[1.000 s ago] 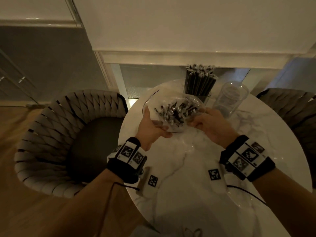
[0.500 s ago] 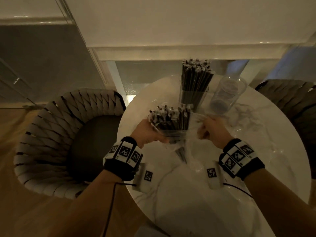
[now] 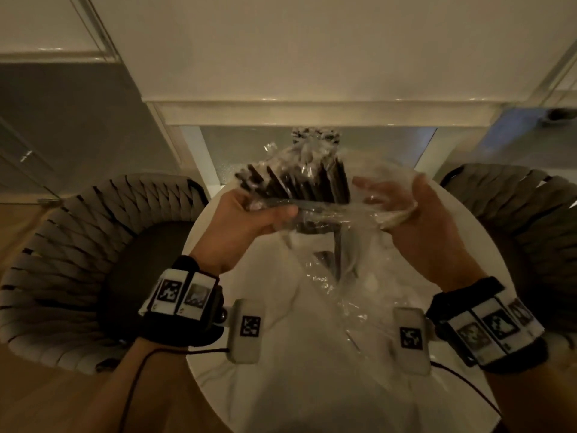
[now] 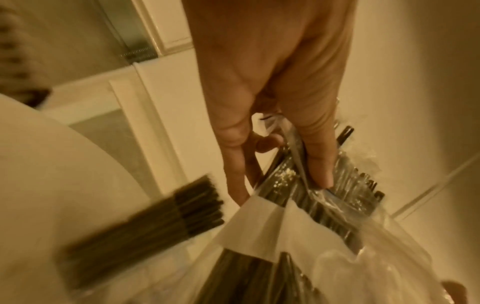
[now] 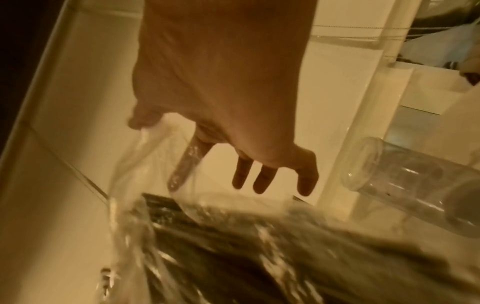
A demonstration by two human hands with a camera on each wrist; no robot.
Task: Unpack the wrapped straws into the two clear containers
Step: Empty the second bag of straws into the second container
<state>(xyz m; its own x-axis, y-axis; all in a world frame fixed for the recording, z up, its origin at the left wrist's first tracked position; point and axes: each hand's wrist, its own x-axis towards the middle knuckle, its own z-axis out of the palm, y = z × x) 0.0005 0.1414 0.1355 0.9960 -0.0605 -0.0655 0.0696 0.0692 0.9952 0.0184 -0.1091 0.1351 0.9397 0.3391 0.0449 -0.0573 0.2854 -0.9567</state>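
Note:
A bundle of black wrapped straws (image 3: 299, 185) sits in a clear plastic bag (image 3: 327, 282) whose loose end trails onto the marble table (image 3: 281, 385). My left hand (image 3: 271, 214) grips the bundle through the film, thumb on top, as the left wrist view shows (image 4: 285, 164). To its right, my right hand (image 3: 387, 189) has straight spread fingers with the film draped over them (image 5: 233, 164). The filled container's straws (image 3: 315, 134) peek out behind the bundle. The empty clear container (image 5: 415, 185) shows only in the right wrist view, right of my fingers.
Woven chairs flank the round table, one on the left (image 3: 78, 245) and one on the right (image 3: 530, 214). A white ledge (image 3: 312, 114) runs behind the table. Cables trail from both wrist bands across the table's near part.
Both hands have lifted the bagged bundle higher, hiding the two containers in the head view. My right hand has gone from a fist on the bag to spread fingers under the film.

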